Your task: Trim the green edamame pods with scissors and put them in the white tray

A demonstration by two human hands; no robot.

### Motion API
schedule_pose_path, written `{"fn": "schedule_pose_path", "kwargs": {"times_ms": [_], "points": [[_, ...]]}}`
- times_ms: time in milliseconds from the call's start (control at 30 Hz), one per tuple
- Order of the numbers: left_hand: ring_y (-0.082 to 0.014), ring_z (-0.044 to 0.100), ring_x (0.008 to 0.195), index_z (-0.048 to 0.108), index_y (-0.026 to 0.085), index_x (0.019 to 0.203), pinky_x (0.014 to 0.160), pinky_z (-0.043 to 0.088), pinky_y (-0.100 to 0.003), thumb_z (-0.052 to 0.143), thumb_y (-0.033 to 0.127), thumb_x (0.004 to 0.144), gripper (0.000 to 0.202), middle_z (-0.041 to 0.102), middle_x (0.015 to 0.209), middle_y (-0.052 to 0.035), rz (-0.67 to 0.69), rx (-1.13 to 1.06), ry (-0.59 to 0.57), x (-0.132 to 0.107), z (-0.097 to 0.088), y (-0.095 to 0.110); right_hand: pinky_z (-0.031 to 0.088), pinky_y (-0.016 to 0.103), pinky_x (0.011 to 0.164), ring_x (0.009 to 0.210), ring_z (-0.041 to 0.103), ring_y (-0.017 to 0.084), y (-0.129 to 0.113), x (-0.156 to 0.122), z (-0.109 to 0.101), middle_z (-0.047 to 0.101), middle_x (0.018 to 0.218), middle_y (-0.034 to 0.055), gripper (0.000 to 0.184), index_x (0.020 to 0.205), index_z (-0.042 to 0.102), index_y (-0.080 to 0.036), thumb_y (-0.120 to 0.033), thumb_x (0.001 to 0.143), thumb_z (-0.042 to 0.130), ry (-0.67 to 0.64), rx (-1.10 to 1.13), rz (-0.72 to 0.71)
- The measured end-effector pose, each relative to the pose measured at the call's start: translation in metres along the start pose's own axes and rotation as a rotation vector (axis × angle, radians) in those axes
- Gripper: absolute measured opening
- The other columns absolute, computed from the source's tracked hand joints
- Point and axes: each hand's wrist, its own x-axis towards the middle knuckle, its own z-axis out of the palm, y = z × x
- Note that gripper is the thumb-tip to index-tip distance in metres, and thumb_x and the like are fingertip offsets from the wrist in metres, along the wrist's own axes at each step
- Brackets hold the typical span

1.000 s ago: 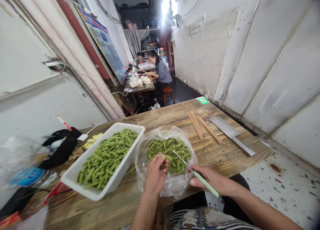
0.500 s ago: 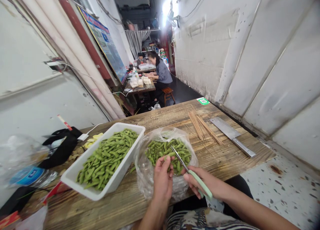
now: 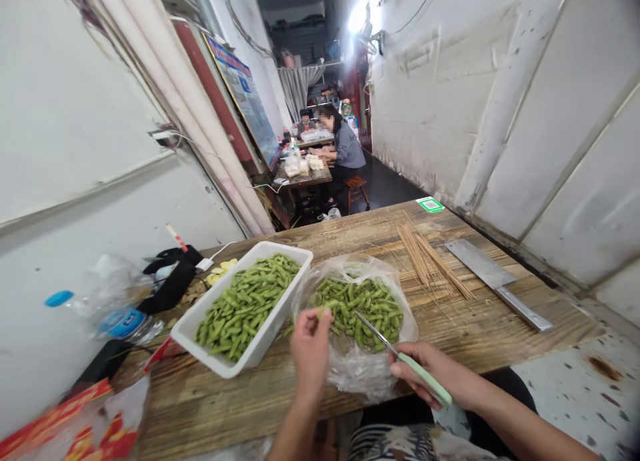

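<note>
Between the fingertips of my left hand [image 3: 310, 346] is a green edamame pod [image 3: 324, 309], mostly covered by the fingers. My right hand [image 3: 419, 367] grips scissors with pale green handles [image 3: 427, 379]. Their blades [image 3: 371, 327] look closed and point up and left, apart from the held pod. Below both hands a clear plastic bag [image 3: 363, 374] lies open on the table, with many edamame pods [image 3: 370, 307] inside. Left of the bag stands a white tray [image 3: 274, 326] heaped with more pods [image 3: 250, 297].
Thin wooden skewers [image 3: 420, 257] and a cleaver [image 3: 493, 277] lie on the wooden table [image 3: 225, 407] to the right. A water bottle [image 3: 123, 321] and red-white packaging [image 3: 100, 424] are at the left. Two people sit at a farther table [image 3: 313, 176].
My view has turned left, so everything sits further right in it. My left hand with the pod has drawn away from the scissors, whose blades were beside it before.
</note>
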Motion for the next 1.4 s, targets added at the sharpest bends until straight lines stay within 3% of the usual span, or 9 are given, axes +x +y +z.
{"fn": "schedule_pose_path", "kwargs": {"times_ms": [167,300,433,533,667,800,867,967,1400], "points": [[-0.0206,0.057,0.082,0.059,0.016,0.098,0.079,0.044,-0.035,0.05,0.035,0.081,0.027,0.063,0.09,-0.0067,0.4,0.643,0.403,0.093,-0.066,0.031,0.029,0.012,0.029,0.031,0.032,0.003,0.004,-0.001,-0.006,0.038,0.043,-0.011,0.035,0.089,0.051,-0.017,-0.05,0.079,0.057,0.012,-0.033,-0.006],[-0.0304,0.052,0.103,0.061,0.012,0.102,0.091,0.036,-0.048,0.058,0.025,0.072,0.032,0.063,0.108,-0.0141,0.504,1.068,0.14,0.137,-0.089,0.036,0.029,0.012,0.03,0.032,0.033,0.004,0.006,-0.003,-0.01,0.04,0.046,-0.0105,0.036,0.091,0.052,-0.016,-0.05,0.078,0.057,0.057,-0.026,-0.035],[-0.0267,0.052,0.108,0.064,0.017,0.103,0.095,0.034,-0.043,0.053,0.028,0.078,0.029,0.063,0.113,-0.0126,0.695,0.905,-0.025,0.1,-0.052,0.028,0.03,0.012,0.03,0.032,0.033,0.004,0.002,-0.003,-0.015,0.039,0.044,-0.0109,0.036,0.09,0.051,-0.017,-0.05,0.078,0.057,0.095,-0.003,-0.029],[-0.0224,0.062,0.069,0.069,0.02,0.073,0.07,0.044,-0.033,0.05,0.037,0.081,0.026,0.069,0.073,-0.01,0.437,0.962,-0.358,0.058,-0.011,0.012,0.03,0.013,0.031,0.032,0.033,0.004,0.001,-0.003,-0.015,0.038,0.043,-0.0111,0.036,0.091,0.051,-0.017,-0.05,0.078,0.057,0.106,-0.022,-0.044],[-0.021,0.059,0.06,0.065,0.019,0.059,0.059,0.039,-0.028,0.059,0.037,0.074,0.024,0.065,0.061,-0.0088,0.208,1.029,-0.43,0.039,0.017,-0.016,0.029,0.015,0.032,0.033,0.034,0.006,0.0,-0.005,-0.014,0.037,0.043,-0.0104,0.04,0.094,0.052,-0.017,-0.054,0.079,0.054,0.118,-0.127,-0.018],[-0.0172,0.056,0.063,0.065,0.017,0.069,0.061,0.038,-0.026,0.052,0.033,0.079,0.023,0.064,0.067,-0.0046,0.176,0.661,-0.464,0.039,0.02,-0.027,0.044,0.023,0.057,0.061,0.056,0.014,-0.009,-0.013,-0.015,0.06,0.071,0.0005,0.04,0.099,0.057,-0.016,-0.051,0.078,0.056,0.221,-0.461,-0.131],[-0.0162,0.055,0.061,0.066,0.016,0.076,0.058,0.039,-0.025,0.051,0.038,0.08,0.027,0.062,0.064,-0.0028,0.046,0.405,-0.572,0.034,0.021,-0.024,0.045,0.026,0.071,0.081,0.059,0.02,-0.016,-0.016,-0.015,0.064,0.091,0.005,0.044,0.108,0.056,-0.017,-0.05,0.078,0.058,0.241,-0.559,-0.16],[-0.0149,0.054,0.057,0.067,0.014,0.092,0.056,0.04,-0.024,0.056,0.042,0.076,0.035,0.064,0.065,-0.0019,-0.136,0.178,-0.639,0.024,0.022,-0.016,0.044,0.026,0.072,0.082,0.06,0.021,-0.026,-0.018,-0.014,0.066,0.094,0.0046,0.045,0.109,0.056,-0.019,-0.051,0.077,0.058,0.217,-0.609,-0.119],[-0.0206,0.06,0.081,0.072,0.017,0.09,0.075,0.043,-0.027,0.062,0.036,0.073,0.028,0.072,0.089,-0.0052,-0.125,0.181,-0.606,0.013,0.015,0.004,0.04,0.022,0.066,0.073,0.056,0.017,-0.035,-0.014,-0.01,0.065,0.086,0.0023,0.036,0.1,0.062,-0.018,-0.045,0.076,0.06,0.22,-0.679,-0.109]]}}
